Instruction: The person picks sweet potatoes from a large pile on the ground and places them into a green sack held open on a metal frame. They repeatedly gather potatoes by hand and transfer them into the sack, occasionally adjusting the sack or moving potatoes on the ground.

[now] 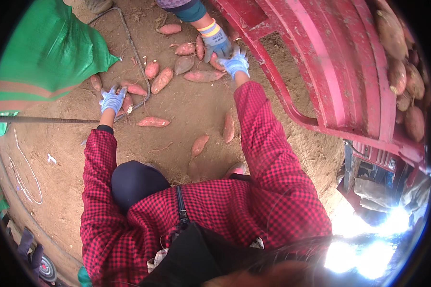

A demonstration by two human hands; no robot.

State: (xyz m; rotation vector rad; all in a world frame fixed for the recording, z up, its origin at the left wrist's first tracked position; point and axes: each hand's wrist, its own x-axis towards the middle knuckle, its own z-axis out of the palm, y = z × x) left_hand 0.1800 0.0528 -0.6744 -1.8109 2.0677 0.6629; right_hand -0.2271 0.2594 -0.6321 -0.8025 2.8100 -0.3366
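Observation:
My left hand (112, 100), in a pale blue glove, reaches down onto a small group of sweet potatoes. Its fingertips touch or overlap a reddish sweet potato (133, 88), and another sweet potato (128, 103) lies against the palm side; a firm grip cannot be made out. Further right, my right hand (236, 65), gloved alike and slightly blurred, is beside a sweet potato (216, 62). A co-worker's gloved hand (217, 43) is at that same sweet potato, close to my fingers. Whether my right fingers hold anything is hidden.
A red metal frame (309, 71) of a vehicle rises at right, with sweet potatoes (406, 79) heaped beyond it. A green woven sack (50, 57) stands at left. A bent metal rod (131, 39) and loose sweet potatoes (153, 122) lie on the dirt ground (186, 111).

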